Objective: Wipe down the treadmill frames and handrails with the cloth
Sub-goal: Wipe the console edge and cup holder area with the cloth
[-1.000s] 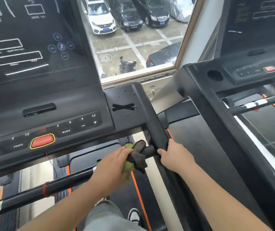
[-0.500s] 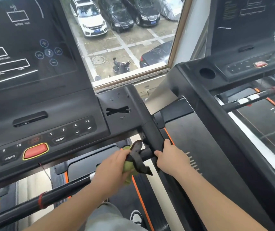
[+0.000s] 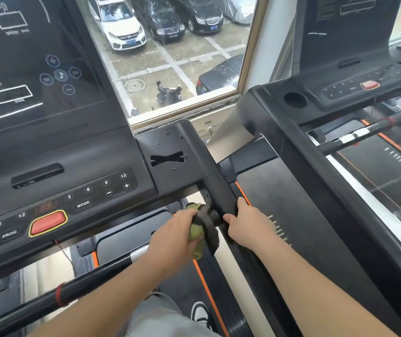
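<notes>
Cloth (image 3: 200,232), green w/ a dark layer over it, sits bunched dead centre, wrapped on the end of the crossbar (image 3: 85,288), right where the bar meets the side handrail (image 3: 219,193). L hand (image 3: 175,235) has it: fingers curled tight round cloth & bar together, thumb up top. R hand (image 3: 245,227) is just beside, at 3 o'clock of the cloth, its fingers (image 3: 241,202) clamped on the handrail, thumb on the inner face. The hands are near each other, not touching.

Crossbar runs off toward 8 o'clock, w/ a red band (image 3: 60,294) well down it. Console (image 3: 48,166) is at 10 o'clock: red button (image 3: 48,223) w/ yellow rim, MODE & PROG keys, dark screen above. Water drops lie on the black corner panel (image 3: 168,147) at 12 o'clock of the cloth. Window (image 3: 170,69) is further up at 12, w/ parked cars & a scooter outside. 2nd treadmill (image 3: 292,147) stands at 2 o'clock w/ its own console. At 6 o'clock there's a grey trouser leg and a black-&-white shoe (image 3: 200,312) on the belt.
</notes>
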A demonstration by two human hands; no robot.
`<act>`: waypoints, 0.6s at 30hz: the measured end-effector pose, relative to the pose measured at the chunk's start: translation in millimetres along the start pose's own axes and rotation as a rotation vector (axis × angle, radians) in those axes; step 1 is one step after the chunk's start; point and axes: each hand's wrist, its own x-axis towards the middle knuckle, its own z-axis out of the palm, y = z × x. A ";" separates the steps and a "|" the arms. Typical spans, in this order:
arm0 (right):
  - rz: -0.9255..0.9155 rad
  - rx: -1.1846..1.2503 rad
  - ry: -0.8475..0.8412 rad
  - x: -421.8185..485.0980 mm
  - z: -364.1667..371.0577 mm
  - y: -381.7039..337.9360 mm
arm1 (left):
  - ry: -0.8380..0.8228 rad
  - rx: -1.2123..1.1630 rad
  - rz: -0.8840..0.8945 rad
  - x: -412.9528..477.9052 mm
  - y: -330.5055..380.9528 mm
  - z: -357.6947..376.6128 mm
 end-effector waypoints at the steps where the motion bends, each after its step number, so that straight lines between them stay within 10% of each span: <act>1: 0.001 -0.004 0.005 -0.6 -0.1 -0.3 | 0.034 0.046 0.054 -10.5 -9.5 -0.2; 8: 0.013 0.003 -0.024 4.6 -3.5 -1.5 | 0.090 0.029 -0.112 10.1 13.9 3.4; 18: -0.004 0.007 0.004 1.2 3.3 0.6 | -0.247 -0.339 -0.379 50.7 -6.0 -14.0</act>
